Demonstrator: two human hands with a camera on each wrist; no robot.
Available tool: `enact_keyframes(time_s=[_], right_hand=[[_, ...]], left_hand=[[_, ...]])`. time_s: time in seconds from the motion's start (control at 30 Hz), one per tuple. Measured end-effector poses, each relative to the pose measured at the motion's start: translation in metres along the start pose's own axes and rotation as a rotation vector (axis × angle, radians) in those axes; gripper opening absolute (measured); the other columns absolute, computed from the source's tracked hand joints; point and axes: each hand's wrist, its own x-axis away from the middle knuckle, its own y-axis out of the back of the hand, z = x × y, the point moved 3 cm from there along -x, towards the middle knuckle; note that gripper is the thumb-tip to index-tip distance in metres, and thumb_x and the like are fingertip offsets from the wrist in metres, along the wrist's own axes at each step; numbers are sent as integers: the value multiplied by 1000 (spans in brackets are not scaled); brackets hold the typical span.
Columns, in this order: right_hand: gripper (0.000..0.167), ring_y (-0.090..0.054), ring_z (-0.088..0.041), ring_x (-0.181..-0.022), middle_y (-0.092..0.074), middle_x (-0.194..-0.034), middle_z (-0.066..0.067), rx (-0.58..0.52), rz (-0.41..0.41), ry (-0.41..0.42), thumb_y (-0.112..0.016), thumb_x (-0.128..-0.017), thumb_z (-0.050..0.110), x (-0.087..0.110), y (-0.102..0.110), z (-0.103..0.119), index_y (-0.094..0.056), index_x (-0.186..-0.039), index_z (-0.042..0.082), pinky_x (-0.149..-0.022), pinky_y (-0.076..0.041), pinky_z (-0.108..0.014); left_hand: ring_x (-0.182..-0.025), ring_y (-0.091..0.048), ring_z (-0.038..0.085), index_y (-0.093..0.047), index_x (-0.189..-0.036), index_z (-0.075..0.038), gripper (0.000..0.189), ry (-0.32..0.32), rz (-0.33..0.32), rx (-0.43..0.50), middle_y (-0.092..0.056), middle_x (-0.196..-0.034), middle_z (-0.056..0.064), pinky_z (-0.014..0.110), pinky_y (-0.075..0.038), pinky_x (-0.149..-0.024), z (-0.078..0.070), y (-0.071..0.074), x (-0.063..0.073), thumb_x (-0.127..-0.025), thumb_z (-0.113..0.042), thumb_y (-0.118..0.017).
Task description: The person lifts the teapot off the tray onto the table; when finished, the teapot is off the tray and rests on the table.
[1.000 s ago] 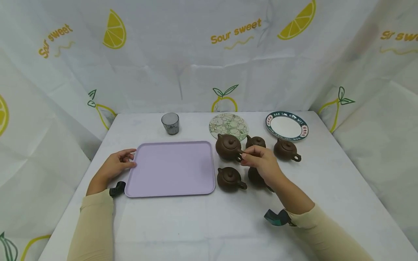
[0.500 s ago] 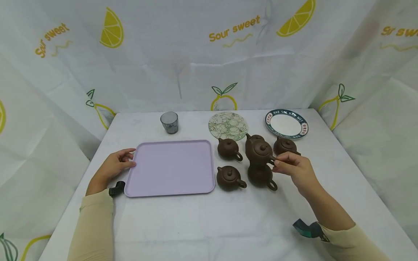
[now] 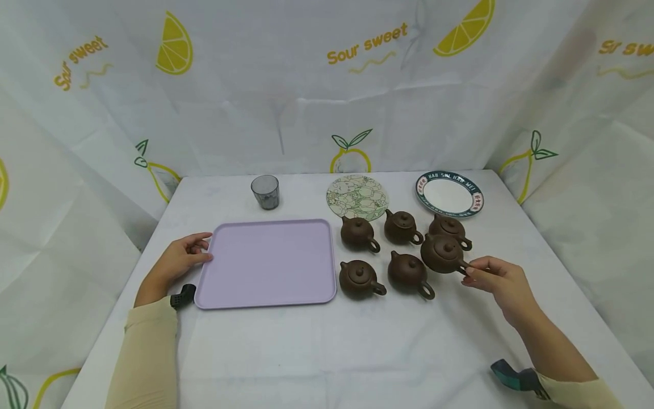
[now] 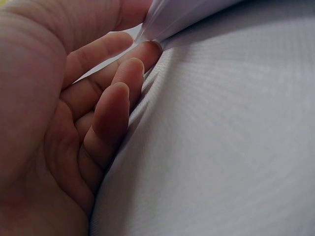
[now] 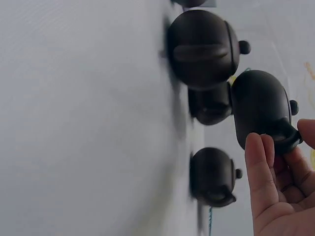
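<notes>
My right hand (image 3: 503, 284) pinches the handle of a dark brown teapot (image 3: 441, 253), raised above the table at the right end of the near row. In the right wrist view the held teapot (image 5: 258, 103) sits higher than the ones around it, thumb and fingers at its handle. Standing teapots include a near-left one (image 3: 359, 279), a near-middle one (image 3: 407, 271) and a back-right one (image 3: 447, 226), which the held teapot partly overlaps. My left hand (image 3: 176, 261) rests at the left edge of a lilac tray (image 3: 268, 264), thumb at the rim, other fingers loosely bent.
Two more teapots stand in the back row, one at left (image 3: 357, 233), one in the middle (image 3: 401, 226). Behind them lie a round patterned mat (image 3: 357, 196) and a green-rimmed plate (image 3: 449, 194). A grey glass (image 3: 265, 192) stands behind the tray. Printed cloth hangs around the table.
My right hand has carried the teapot rightward from over the back-left teapot, past the middle ones, to the right end of the near row. The left hand and tray have stayed put.
</notes>
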Motion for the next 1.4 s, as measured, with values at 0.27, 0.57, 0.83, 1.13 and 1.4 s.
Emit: enact_keyframes(time_s=[0.27, 0.57, 0.83, 1.13, 1.4], right_hand=[[10, -69, -14, -76, -65, -90, -2, -32, 33, -34, -58, -95, 0, 9, 16, -24, -64, -91, -7, -70, -53, -21], [22, -68, -11, -80, -68, -88, 4, 82, 69, -112, -59, -96, 7, 11, 25, -35, -61, -95, -15, -70, -53, -22], [23, -69, -13, -78, -70, -86, 0, 107, 97, -148, -60, -95, 9, 13, 32, -41, -62, -95, -14, -69, -52, -22], [24, -68, -12, -79, -71, -90, -4, 236, 172, -209, -58, -96, 13, 11, 37, -46, -64, -99, -10, -69, -49, -24], [37, -63, -17, -80, -67, -93, -9, 470, 265, -225, -57, -98, 31, 2, 50, -43, -64, -110, -3, -67, -49, -38]], left_hand=[[-83, -52, 11, -52, -138, -1, 62, -13, -10, 22, -59, -111, 16, 19, -42, -69, 10, 1, 0, -84, -17, -77], [-82, -53, 9, -53, -137, -1, 60, -21, -22, 17, -59, -109, 15, 18, -42, -69, 13, 5, 5, -83, -14, -77], [-81, -53, 9, -53, -136, 0, 60, -26, -30, 16, -59, -109, 15, 18, -42, -69, 13, 4, 8, -82, -11, -76], [-83, -52, 9, -51, -139, -1, 64, -7, -15, 26, -60, -112, 15, 18, -41, -70, 14, 2, 6, -83, -17, -78], [-83, -53, 10, -53, -137, -3, 61, -7, -4, 27, -60, -110, 14, 18, -42, -69, 12, 1, 3, -83, -17, -78]])
